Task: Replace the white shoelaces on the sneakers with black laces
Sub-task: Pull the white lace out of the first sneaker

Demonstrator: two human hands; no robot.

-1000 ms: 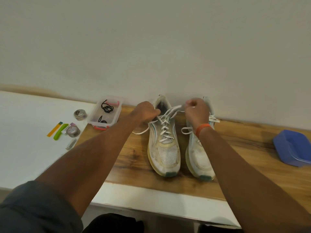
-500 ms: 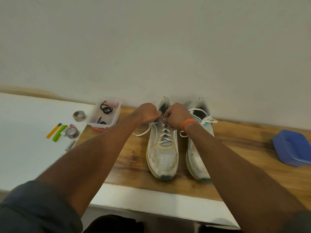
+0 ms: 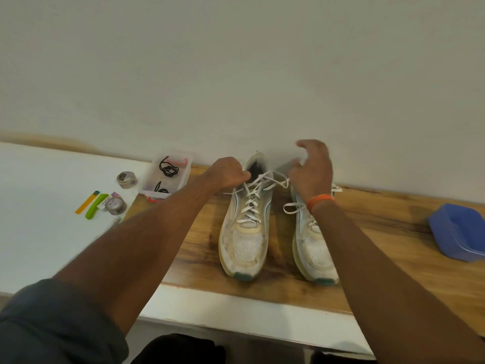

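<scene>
The right hand (image 3: 312, 172), an orange band at its wrist, and its forearm cover the collar and much of the lacing of the worn white mesh sneaker on the right (image 3: 315, 248). The curled left hand (image 3: 228, 174) hides whatever its fingers hold at the collar of the worn white mesh sneaker on the left (image 3: 246, 240). The blue plastic lid (image 3: 456, 229) is cut off by the right edge. The printing on the roll of patterned tape (image 3: 115, 204) is too small to read. Apart from black laces (image 3: 168, 170), the contents of the clear plastic box (image 3: 183, 164) are too small to tell.
</scene>
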